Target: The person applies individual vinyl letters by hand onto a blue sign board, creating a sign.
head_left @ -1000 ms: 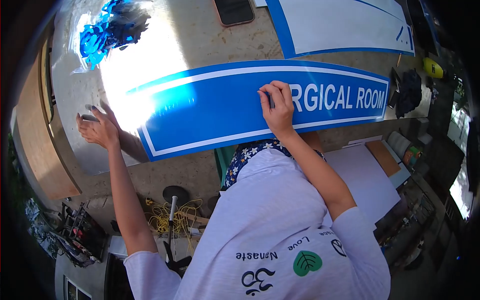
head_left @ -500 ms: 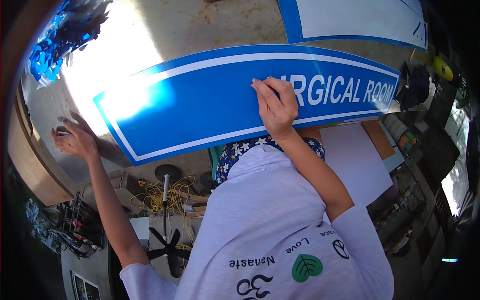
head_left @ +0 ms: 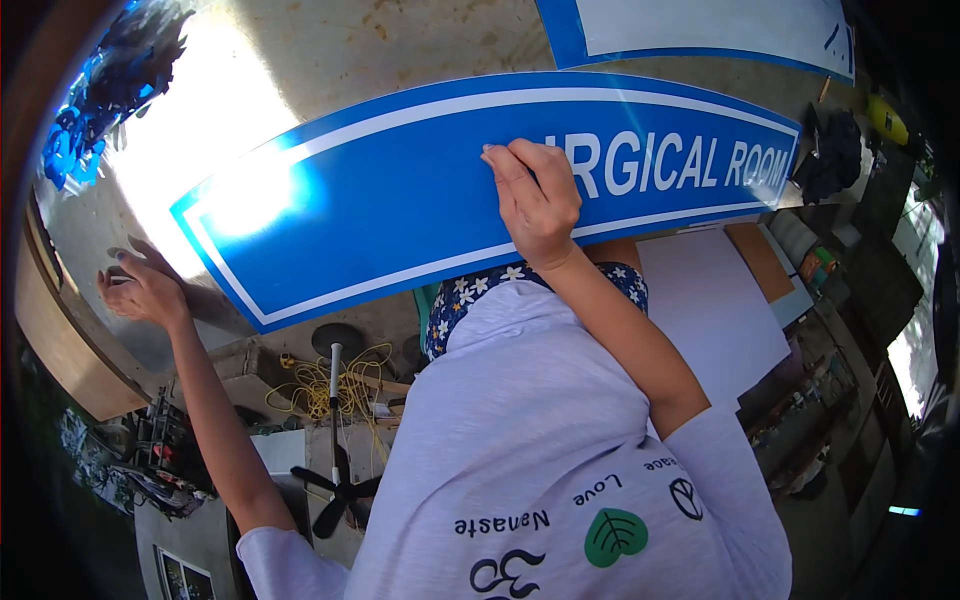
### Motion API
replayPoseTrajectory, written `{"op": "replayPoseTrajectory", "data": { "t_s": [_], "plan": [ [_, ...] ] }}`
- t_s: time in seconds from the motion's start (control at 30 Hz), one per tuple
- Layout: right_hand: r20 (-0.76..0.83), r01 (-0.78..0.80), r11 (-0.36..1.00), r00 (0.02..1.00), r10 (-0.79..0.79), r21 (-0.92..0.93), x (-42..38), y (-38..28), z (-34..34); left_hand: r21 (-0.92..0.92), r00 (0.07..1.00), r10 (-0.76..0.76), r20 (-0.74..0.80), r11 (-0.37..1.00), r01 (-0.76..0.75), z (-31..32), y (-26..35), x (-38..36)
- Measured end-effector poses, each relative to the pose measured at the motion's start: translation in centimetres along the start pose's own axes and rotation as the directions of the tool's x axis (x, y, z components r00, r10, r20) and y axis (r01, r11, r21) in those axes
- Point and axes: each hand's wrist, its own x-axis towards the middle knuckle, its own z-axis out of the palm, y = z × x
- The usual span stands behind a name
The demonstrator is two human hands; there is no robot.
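Note:
A long blue sign (head_left: 400, 195) with a white border and white letters reading "RGICAL ROOM" lies across the table. My right hand (head_left: 540, 205) is over its middle, at the left end of the lettering, hiding part of it. Thumb and fingertips are pinched together; whatever is between them is too small to make out. My left hand (head_left: 145, 288) is beyond the sign's left end, low over the shiny tabletop (head_left: 215, 340), where its dark reflection or shadow shows. Its fingers are loosely bent and apart, with nothing seen in them.
A second blue-edged sign (head_left: 700, 25) lies at the back right. Blue scraps (head_left: 85, 130) in clear plastic are heaped at the far left. White sheets (head_left: 705, 310) lie at right. Below are a tangled yellow cord (head_left: 315, 385) and a black fan (head_left: 340, 495).
The whole view has shifted slightly. My right hand has moved a little left along the sign, still pinched. My left hand's fingers have changed pose slightly at the same spot.

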Motion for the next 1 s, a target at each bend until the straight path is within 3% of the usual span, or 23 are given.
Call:
{"op": "replayPoseTrajectory", "data": {
  "t_s": [0.6, 1.0],
  "plan": [
    [0.056, -0.030, 0.996, 0.998, 0.035, -0.086, 0.47, -0.12, 0.36, -0.026, 1.000, -0.012, -0.018, 1.000, 0.011, -0.02, 0.33, -0.16],
    [-0.025, -0.036, 0.999, 0.999, 0.036, 0.010, 0.26, -0.01, -0.07, -0.016, 0.999, -0.025, -0.020, 1.000, 0.025, 0.04, 0.31, -0.14]
  ]
}}
